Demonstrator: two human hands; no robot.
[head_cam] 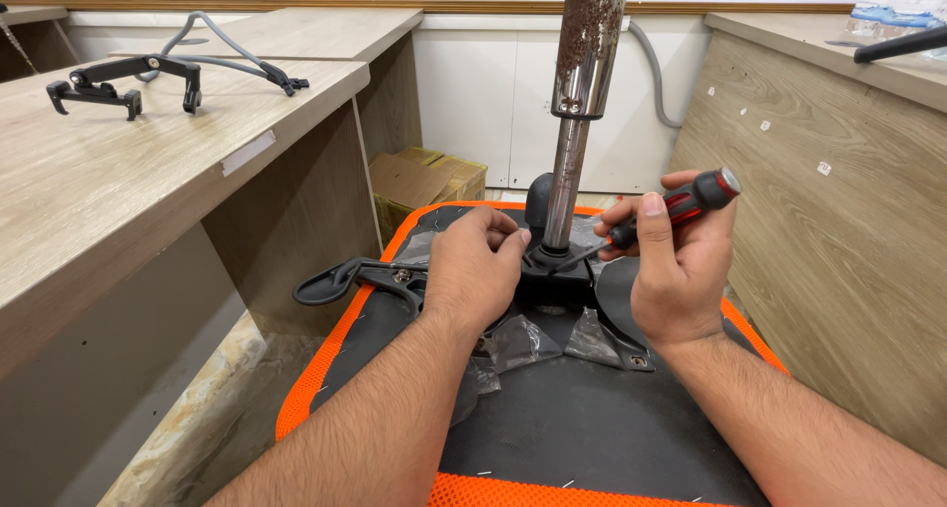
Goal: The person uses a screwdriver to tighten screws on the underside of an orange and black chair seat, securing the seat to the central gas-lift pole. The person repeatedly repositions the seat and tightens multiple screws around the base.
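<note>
Gripping red-black screwdriver (pixel 681 206) tight in my right hand (pixel 681 275), tip angled into chair mechanism (pixel 557 280) | left hand (pixel 473 270) pressing on mechanism, steadying it, holding nothing | gas column (pixel 577 122) upright between hands

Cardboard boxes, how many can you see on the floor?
2. One brown box sits under the middle desk, and a yellowish one stands right behind it, touching it. More may be hidden behind the chair seat.

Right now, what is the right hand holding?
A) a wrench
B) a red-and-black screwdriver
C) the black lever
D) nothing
B: the right hand grips a red-and-black screwdriver, its tip angled down at the black bracket by the metal post.
</note>
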